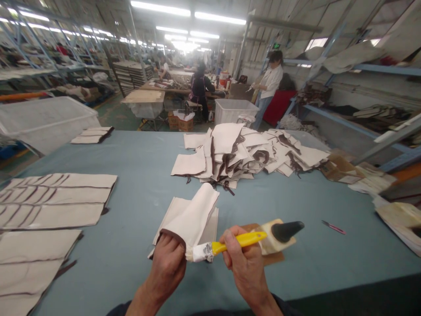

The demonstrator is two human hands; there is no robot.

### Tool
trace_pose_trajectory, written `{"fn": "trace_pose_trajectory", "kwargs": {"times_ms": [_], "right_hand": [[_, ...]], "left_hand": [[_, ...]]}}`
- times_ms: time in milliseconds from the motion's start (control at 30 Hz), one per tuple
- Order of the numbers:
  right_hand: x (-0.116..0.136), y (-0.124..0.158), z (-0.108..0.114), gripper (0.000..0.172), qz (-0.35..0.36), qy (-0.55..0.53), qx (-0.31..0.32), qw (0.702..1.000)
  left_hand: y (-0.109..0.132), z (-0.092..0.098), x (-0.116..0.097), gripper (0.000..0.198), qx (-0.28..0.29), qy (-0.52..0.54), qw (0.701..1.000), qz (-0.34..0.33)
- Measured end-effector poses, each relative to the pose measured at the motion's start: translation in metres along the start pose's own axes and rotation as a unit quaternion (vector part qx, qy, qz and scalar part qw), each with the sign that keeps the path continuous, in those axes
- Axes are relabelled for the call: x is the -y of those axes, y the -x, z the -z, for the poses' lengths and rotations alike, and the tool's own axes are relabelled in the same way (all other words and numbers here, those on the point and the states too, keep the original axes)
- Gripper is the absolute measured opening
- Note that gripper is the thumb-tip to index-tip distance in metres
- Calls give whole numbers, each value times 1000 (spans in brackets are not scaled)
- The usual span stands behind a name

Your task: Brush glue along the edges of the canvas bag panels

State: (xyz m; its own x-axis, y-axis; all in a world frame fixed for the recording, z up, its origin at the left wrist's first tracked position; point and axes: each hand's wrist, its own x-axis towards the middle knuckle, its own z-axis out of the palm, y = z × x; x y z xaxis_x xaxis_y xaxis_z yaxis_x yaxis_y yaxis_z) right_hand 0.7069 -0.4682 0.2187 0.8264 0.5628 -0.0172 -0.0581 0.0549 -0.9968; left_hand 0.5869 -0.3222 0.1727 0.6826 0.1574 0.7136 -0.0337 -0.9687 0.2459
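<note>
My right hand (pixel 245 263) is closed round the yellow handle of a paintbrush (pixel 238 241). Its whitish bristles touch the brown-bound edge of a cream fabric pouch (pixel 194 215). My left hand (pixel 167 263) has its fingers tucked into the pouch's opening and holds it tilted up; the fingertips are hidden inside. Under the pouch lie more flat cream pieces (pixel 174 208). Just beyond my right hand, a black, rounded, tapering object (pixel 287 231) rests on a yellowish, stained holder (pixel 268 232) over brown card.
A loose heap of cream pieces with brown trim (pixel 230 149) covers the table's far side. Neat stacks (pixel 59 197) lie at left, a small one (pixel 92 135) at the far left corner. Pink-handled snips (pixel 333 227) lie at right. Beyond are a white bin (pixel 235 112) and people.
</note>
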Motion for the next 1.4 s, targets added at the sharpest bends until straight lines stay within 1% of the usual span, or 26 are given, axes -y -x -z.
{"fn": "trace_pose_trajectory", "kwargs": {"times_ms": [200,333,433,500,567,667,733,800,867,967,1000,1067,1133,1200,1233,1267,1400], "right_hand": [[-1,0,6,51,-18,14,11,1000],[-1,-3,16,47,-15,46,-24,999],[0,-7,21,43,-23,46,-40,998],[3,-9,22,40,-12,56,-50,997],[6,-9,19,39,20,96,-56,994],[10,-3,13,38,65,176,-34,982],[11,3,10,37,65,194,0,979],[11,9,9,36,55,187,25,980],[11,10,11,38,55,178,18,982],[10,7,14,38,66,179,-39,981],[10,6,14,38,70,184,-47,979],[9,8,13,36,78,199,-35,976],[7,13,9,36,87,206,-2,975],[4,18,7,36,82,193,21,978],[3,19,7,37,77,181,21,980],[2,19,8,37,72,168,13,983],[-4,12,15,41,57,124,-76,988]], "left_hand": [[3,-2,-1,28,0,2,1000,4],[3,-3,-1,27,7,-21,1000,4],[0,-3,-2,29,18,-28,999,0],[-1,-3,-3,30,25,-21,999,-3],[-1,-3,-4,32,27,-13,1000,-1],[3,-5,-5,32,27,-14,1000,3],[5,-7,-5,31,24,-19,1000,4],[7,-8,-5,31,22,-18,1000,6],[8,-9,-6,30,25,-15,1000,10],[9,-10,-8,29,28,-14,999,10],[9,-11,-9,29,28,-14,999,11],[10,-12,-10,29,28,-11,999,12],[12,-13,-10,30,30,-5,999,14],[13,-14,-10,29,29,7,999,15],[14,-14,-10,29,29,12,999,16],[14,-15,-10,28,28,15,999,16],[14,-17,-10,28,32,8,999,17]]}}
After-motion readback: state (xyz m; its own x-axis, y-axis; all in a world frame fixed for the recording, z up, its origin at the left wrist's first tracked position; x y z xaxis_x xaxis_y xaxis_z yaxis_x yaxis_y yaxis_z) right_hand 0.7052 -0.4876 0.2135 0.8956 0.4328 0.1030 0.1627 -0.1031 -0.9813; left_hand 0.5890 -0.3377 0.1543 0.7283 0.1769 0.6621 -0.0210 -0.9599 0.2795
